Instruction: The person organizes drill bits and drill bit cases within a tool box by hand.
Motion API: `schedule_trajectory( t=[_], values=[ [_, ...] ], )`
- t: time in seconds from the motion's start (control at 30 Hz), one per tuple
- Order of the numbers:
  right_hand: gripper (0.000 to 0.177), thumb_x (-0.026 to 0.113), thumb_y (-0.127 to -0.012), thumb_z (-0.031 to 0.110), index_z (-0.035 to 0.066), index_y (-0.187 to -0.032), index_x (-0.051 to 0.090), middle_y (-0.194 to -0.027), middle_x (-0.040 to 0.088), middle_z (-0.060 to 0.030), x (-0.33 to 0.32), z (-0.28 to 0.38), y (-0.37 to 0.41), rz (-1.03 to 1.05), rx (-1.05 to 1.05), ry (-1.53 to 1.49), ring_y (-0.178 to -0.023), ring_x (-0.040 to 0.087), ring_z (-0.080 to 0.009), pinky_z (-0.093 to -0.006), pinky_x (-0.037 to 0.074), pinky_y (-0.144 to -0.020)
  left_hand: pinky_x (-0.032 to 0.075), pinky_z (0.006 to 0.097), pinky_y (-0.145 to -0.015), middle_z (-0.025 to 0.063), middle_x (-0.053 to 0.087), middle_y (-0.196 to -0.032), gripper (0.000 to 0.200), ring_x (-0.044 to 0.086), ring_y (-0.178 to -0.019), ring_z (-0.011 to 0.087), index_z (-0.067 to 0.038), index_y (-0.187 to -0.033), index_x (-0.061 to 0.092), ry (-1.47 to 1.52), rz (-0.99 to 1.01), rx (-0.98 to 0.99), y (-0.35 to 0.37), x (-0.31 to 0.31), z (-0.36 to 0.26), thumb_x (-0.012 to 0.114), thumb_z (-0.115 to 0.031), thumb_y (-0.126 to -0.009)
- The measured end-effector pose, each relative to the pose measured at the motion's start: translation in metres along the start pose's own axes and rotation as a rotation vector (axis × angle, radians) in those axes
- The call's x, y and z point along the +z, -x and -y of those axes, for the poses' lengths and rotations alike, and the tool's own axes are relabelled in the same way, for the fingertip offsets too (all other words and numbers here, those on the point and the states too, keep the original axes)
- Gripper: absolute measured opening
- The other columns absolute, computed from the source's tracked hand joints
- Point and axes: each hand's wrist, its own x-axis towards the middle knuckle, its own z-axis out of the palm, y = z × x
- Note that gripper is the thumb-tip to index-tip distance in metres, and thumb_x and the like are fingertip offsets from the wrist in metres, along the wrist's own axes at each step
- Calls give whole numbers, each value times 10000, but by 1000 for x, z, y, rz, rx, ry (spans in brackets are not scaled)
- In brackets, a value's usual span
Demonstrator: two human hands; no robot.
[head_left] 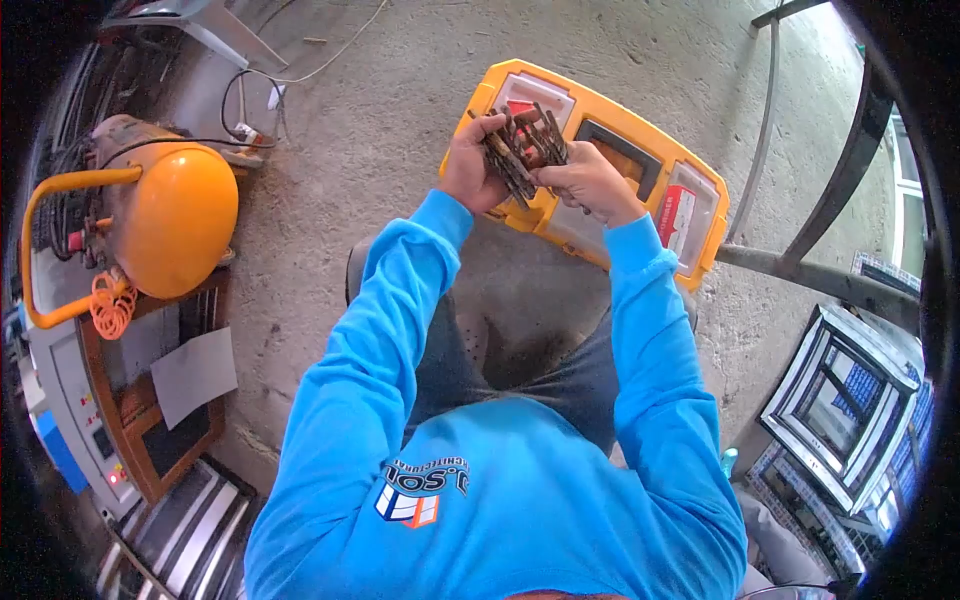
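My left hand [470, 165] is closed around a bundle of thin, dark, rusty drill bits [508, 172], with its thumb along their upper end. Another cluster of brown drill bits [545, 138] fans out from my right hand [592, 183], which is closed on their lower ends. The two bunches meet between my hands, so their exact boundary is hard to make out. Both hands are above a yellow toolbox [545, 78] lying on the floor. Its lid has clear compartments, a dark handle recess [640, 150] and a red label [679, 215].
An orange air compressor [190, 215] with a coiled hose [112, 305] stands at left. Below it are a brown wooden frame [200, 445] and a white sheet [197, 375]. Metal bars [800, 265] and stacked window frames [845, 405] occupy the right. A cable [325, 65] crosses the concrete floor.
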Motion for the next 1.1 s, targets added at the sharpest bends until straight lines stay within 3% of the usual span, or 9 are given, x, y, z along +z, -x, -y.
schedule_trajectory(
  t=[0.23,0.33,0.43,0.6,0.7,0.87,1.1],
  values=[
    [106,567,-885,156,55,-877,598,-703,529,8,-11,-4,-3,-49,132,-275,-542,432,-44,-217,314,-421,533,499,-934,201,610,-1244,464,633,-1097,352,-9,-1280,556,-20,-7,52,8,12,-4,463,-314,-943],
    [111,542,-876,154,58,-882,599,-686,491,23,-9,5,5,-46,27,-394,-550,431,-59,-221,348,-452,506,539,-965,216,569,-1310,495,611,-1130,370,-9,-1309,522,-36,71,39,8,10,-6,445,-337,-947],
    [107,551,-904,149,58,-918,603,-691,511,21,-20,-6,-3,32,60,-554,-552,445,-69,-211,366,-478,470,571,-1000,223,553,-1327,555,582,-1178,379,-11,-1338,484,49,150,3,7,9,-6,424,-420,-969],
    [157,622,-934,206,50,-946,611,-715,543,3,-9,0,1,-39,-24,-493,-571,494,-85,-246,403,-479,434,607,-1016,235,515,-1361,857,544,-1227,390,3,-1362,432,81,185,-34,11,8,-9,258,-723,-942],
    [182,636,-948,233,58,-989,606,-750,559,3,-7,0,1,-59,-64,-511,-595,516,-89,-250,426,-501,387,588,-1081,242,463,-1420,937,483,-1293,386,29,-1419,399,35,171,-13,9,6,-11,174,-742,-934],
    [197,631,-952,229,51,-1030,605,-789,587,-7,-7,-12,-5,-54,-60,-527,-611,533,-91,-250,448,-521,388,593,-1077,253,466,-1412,981,477,-1302,389,27,-1426,391,13,133,-40,11,8,-11,126,-767,-915],
    [250,644,-956,306,58,-962,624,-669,526,30,-4,-4,-4,-154,-11,-520,-518,469,-60,-236,389,-443,383,638,-1062,252,466,-1412,1046,445,-1325,422,10,-1437,380,-2,123,-38,11,6,-10,53,-805,-870]
  ],
)
